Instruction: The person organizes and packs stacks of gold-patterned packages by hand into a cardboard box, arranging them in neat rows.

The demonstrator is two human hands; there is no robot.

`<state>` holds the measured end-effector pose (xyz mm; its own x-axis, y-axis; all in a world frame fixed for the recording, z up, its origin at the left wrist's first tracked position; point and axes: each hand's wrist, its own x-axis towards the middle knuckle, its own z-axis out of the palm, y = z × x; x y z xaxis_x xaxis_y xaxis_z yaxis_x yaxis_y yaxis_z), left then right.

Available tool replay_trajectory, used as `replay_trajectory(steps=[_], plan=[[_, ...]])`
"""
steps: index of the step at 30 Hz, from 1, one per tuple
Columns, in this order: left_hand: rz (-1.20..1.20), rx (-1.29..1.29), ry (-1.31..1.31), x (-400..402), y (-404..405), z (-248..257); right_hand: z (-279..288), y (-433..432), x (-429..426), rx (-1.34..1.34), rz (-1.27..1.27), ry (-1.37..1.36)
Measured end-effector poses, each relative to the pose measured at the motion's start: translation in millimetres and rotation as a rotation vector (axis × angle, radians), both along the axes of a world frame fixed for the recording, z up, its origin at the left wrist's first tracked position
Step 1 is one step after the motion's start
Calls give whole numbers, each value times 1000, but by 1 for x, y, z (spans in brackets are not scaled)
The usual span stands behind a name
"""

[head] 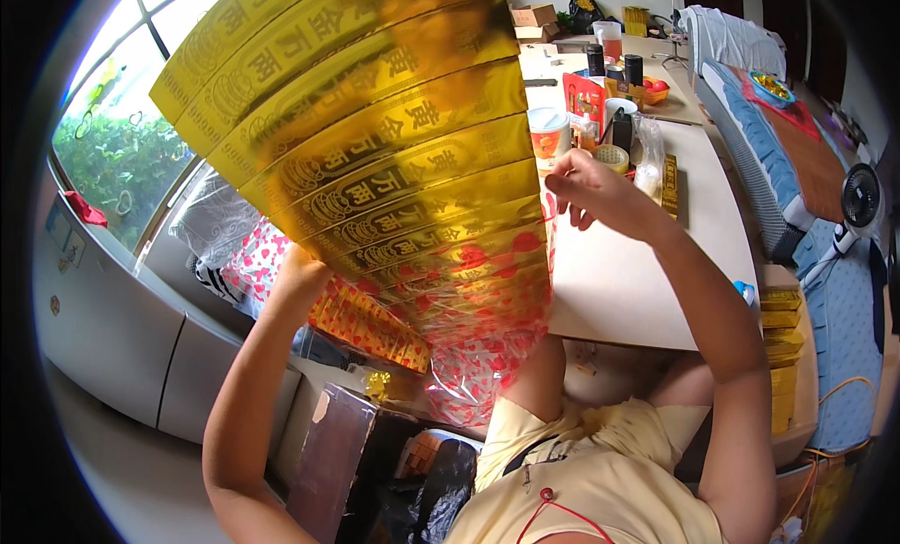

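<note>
A large array of overlapping gold foil strips [365, 171] bearing printed characters rises in front of me, covering much of the upper view. Its lower end sits in a clear plastic bag with red hearts [471, 375]. At its left edge is my left hand [307, 266], gripping it from behind, with the fingers mostly hidden. Over the white table [647, 277], just right of the foil, my right hand [598, 196] hangs with loosely bent fingers and nothing visible in them. Another heart-printed bag of gold pieces [373, 326] lies behind the foil's lower left side.
On the table stand a paper tub [548, 133], a red pouch [583, 101], a tape roll [610, 157] and dark canisters. A carton of gold packs [780, 347] is at my right, near a fan [861, 196]. A dark box [337, 452] stands low at left.
</note>
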<state>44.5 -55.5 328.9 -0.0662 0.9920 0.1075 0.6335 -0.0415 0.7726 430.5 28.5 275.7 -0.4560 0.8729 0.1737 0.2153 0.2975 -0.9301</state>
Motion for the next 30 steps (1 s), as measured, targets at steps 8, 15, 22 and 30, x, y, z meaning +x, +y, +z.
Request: replay_trajectory(steps=[8, 15, 22, 30], plan=[[176, -148, -145, -1, 9, -18, 22, -13, -25, 43, -201, -328], [165, -14, -293, -22, 3, -8, 25, 0, -36, 33, -125, -141], [203, 84, -319, -35, -19, 13, 37, -1, -64, 34, -85, 144], [271, 155, -295, -65, -44, 41, 70, -21, -98, 63, -29, 240]])
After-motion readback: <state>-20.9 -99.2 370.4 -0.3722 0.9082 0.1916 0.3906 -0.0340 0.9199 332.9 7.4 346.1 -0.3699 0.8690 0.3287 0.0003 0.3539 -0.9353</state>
